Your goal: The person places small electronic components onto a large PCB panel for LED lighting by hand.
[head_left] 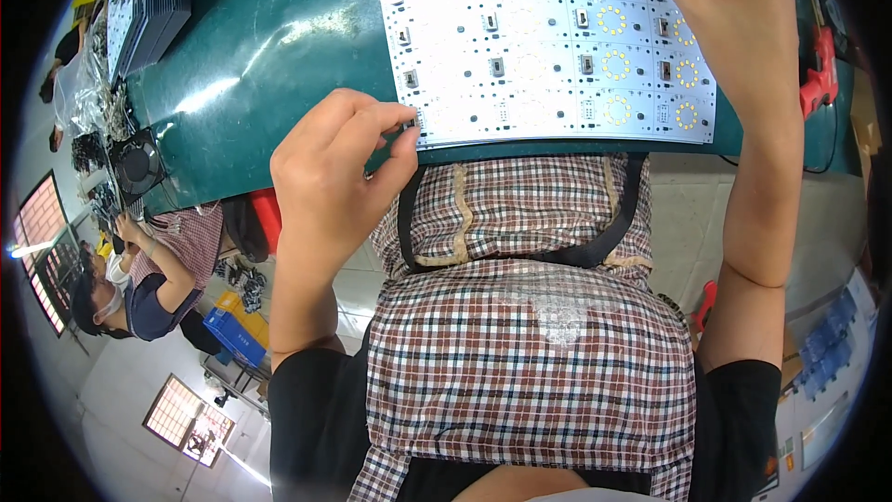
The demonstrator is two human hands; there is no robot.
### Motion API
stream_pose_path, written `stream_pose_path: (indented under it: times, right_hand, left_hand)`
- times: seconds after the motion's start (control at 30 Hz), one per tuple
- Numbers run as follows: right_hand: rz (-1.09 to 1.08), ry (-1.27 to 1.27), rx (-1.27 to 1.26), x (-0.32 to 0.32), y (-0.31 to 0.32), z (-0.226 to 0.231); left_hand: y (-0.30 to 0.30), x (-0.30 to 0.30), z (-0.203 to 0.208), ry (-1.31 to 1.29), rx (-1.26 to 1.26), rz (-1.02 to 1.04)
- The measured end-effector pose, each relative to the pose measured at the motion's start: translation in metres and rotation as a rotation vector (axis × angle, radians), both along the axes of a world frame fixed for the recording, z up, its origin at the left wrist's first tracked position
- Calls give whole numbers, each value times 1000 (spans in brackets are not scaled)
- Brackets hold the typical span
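A white panel of circuit boards (534, 84) lies on the green table close in front of me, with rows of small metal slide switches (497, 66) and rings of yellow dots. At the panel's near left corner, my left hand (339, 163) pinches a small slide switch (410, 122) between thumb and forefinger. The fingertips mostly cover it, and it sits at the board's surface. My right hand (739, 9) is over the panel's far right part, fingers bent and partly cut off by the upper edge of the view. What those fingers touch is hidden.
Stacked circuit panels (153, 28) stand at the far left of the green table (269, 56). A black fan (139, 165) and plastic bags are beyond its left edge, where a co-worker (153, 284) sits. At the right lies a red-handled tool (819, 72) with a cable.
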State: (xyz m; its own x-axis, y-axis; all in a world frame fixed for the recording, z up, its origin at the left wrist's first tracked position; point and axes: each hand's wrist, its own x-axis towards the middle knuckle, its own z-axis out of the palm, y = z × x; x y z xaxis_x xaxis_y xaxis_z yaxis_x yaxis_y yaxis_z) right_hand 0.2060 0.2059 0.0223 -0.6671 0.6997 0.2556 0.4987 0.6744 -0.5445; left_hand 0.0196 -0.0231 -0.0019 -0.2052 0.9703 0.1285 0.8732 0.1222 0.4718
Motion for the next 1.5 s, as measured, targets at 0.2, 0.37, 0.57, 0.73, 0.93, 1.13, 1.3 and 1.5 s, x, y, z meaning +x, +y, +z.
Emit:
stream_pose_path:
  times: [0.2, 0.37, 0.57, 0.73, 0.93, 1.13, 1.3, 1.5]
  right_hand:
    - [-12, -31, 9, -2, -3, 4]
    - [-10, -16, 23, 2, -6, 3]
    - [8, -86, 11, 8, -10, -1]
    - [138, 58, -17, 29, -11, -27]
    - [136, 42, -78, 24, -23, -36]
    - [95, 2, 15, 22, -25, -40]
    - [81, -31, 44, 24, -25, -39]
    - [115, 14, 136, 26, -22, -45]
  left_hand:
    - [1, 1, -1, 117, 18, -43]
    - [3, -2, -2, 150, 45, -77]
    - [-1, -11, -3, -60, -10, -54]
    - [7, -13, 2, -246, -131, 35]
    - [11, -28, 1, -342, -222, -50]
    - [16, -28, 3, -334, -208, -93]
    - [14, -22, 0, -247, -153, -115]
    - [-1, -20, -13, -87, 44, -158]
